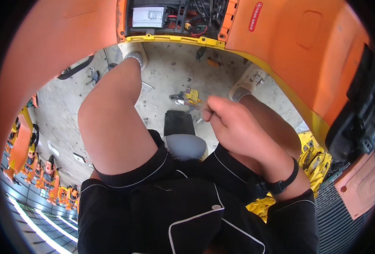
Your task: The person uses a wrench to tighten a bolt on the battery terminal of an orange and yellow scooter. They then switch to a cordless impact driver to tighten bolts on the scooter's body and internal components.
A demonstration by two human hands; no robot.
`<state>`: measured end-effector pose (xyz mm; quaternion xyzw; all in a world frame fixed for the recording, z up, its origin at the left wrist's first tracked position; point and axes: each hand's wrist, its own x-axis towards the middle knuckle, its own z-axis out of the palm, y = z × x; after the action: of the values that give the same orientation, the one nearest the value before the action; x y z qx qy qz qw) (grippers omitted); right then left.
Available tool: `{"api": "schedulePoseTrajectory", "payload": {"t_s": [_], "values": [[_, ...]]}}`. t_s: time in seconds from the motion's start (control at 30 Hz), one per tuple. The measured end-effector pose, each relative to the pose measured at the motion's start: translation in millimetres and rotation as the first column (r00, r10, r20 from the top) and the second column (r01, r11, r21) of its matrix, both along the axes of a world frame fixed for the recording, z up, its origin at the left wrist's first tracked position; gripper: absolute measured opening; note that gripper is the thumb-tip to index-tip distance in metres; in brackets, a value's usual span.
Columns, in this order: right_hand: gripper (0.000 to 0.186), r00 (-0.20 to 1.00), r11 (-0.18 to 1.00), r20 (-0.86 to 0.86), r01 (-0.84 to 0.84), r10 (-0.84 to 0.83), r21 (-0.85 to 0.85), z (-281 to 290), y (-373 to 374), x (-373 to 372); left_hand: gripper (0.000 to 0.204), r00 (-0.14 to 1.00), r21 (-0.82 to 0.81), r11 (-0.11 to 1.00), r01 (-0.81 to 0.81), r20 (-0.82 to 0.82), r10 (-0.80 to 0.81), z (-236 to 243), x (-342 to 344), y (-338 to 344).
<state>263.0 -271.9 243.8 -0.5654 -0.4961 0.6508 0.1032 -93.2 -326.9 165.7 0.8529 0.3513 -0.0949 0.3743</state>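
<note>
My right hand (230, 120) is raised over my right thigh, its fingers closed in a pinch. A thin blurred shape shows at the fingertips; what it is, I cannot make out. My left hand is out of view. On the floor beyond the fingers lie a yellow packet (191, 95) and a small black tool-like piece (177, 96). Ahead of me is an orange vehicle body (276, 38) with an uncovered compartment. Inside it sit a silver box (148, 17) with a white label and a tangle of black, red and yellow wires (191, 25).
A yellow edge strip (175, 39) runs below the compartment. I sit on a grey and black seat (185, 146), feet apart on the stained concrete floor (162, 63). Yellow parts (312, 156) and a ribbed dark mat (340, 207) lie at right. Several orange vehicles (22, 148) stand at left.
</note>
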Motion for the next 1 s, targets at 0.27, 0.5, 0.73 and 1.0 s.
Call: {"api": "schedulePoseTrajectory", "payload": {"t_s": [0.27, 0.5, 0.73, 1.0], "values": [[0.013, 0.989, 0.948, 0.136, 0.018, -0.065, 0.317, -4.8, 6.3, -4.6, 0.036, 0.998, 0.068, 0.996, 0.058, -0.001, -0.058, -23.9, -24.5, 5.0], [0.02, 0.869, 0.846, -0.03, 0.488, -0.494, 0.216, 48.8, 11.8, -7.3, 0.036, 0.967, -0.026, 0.967, -0.254, -0.047, 0.252, -38.1, -131.4, 22.6], [0.029, 0.883, 0.805, -0.014, 0.434, -0.469, 0.405, 80.1, 51.9, -20.1, 0.026, 0.459, -0.163, 0.546, -0.822, 0.38, 0.803, 188.3, -99.6, 97.5], [0.033, 0.841, 0.856, 0.364, 0.201, -0.4, 0.477, -51.1, 143.5, -25.8, 0.029, 0.936, -0.203, 0.943, -0.265, 0.183, 0.302, 160.3, 129.1, 141.8]]}}
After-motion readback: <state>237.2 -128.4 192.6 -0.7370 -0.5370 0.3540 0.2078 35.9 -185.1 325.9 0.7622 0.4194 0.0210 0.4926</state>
